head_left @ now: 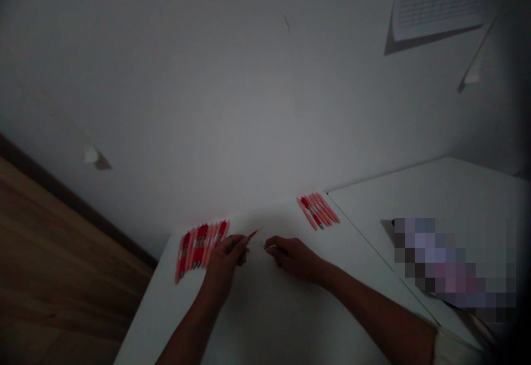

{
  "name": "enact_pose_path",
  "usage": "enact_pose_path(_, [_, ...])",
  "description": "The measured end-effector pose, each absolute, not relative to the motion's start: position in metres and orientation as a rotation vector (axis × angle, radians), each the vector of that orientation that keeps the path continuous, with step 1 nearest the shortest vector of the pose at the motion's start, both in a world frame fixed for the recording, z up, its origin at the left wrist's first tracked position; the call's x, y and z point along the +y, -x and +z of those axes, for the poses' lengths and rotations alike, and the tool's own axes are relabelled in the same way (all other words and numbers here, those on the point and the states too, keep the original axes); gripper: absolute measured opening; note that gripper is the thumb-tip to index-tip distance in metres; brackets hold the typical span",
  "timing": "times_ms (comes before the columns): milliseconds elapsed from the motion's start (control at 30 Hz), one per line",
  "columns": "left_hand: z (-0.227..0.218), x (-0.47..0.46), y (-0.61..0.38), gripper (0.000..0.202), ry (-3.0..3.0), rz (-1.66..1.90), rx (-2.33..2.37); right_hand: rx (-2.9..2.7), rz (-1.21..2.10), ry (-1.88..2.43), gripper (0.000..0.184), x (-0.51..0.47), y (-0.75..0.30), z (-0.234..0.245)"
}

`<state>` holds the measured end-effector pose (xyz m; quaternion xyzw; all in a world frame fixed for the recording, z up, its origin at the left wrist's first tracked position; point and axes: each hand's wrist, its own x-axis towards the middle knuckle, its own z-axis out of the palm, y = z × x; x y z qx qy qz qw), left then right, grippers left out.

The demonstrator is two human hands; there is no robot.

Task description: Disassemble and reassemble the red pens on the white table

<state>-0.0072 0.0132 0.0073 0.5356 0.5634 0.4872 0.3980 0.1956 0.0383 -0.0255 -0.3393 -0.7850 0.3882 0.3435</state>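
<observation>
- Fingers (237, 241) of the left hand (224, 260) are curled closed around a red pen (253, 234). Its thin end sticks out of the fist toward 2 o'clock, a little above the white table (265, 321).
- Fingertips of the right hand (295, 257) are pressed together on a small pale piece (269, 247). The picture is dim, so I cannot tell what the piece is.
- Both hands meet near the far edge of the table. The pen's end and the pale piece are near each other but not touching, the piece at 4 o'clock from the end.
- A pile of red pens (201, 246) lies just beside the left hand, at 9 o'clock from it. A shorter row of pens (318, 210) lies apart from the right hand, at 1 o'clock.
- As I judge it, the step in hand is fine work on one pen, with the two parts held facing each other.
- Bringing such small parts together calls for a steady left hand and a careful aim of the pale piece along the line of the pen. In this weak light a slip seems easy.
- A second table (435, 188) stands at 3 o'clock, with a blurred patch on it.
</observation>
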Motion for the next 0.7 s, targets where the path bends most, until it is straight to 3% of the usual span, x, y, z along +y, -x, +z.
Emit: enact_pose_path(700, [0.0003,0.0175,0.0125,0.023,-1.297,1.217,1.373,-2.061,1.027,0.929,0.029,0.0397,-0.1948,-0.0265])
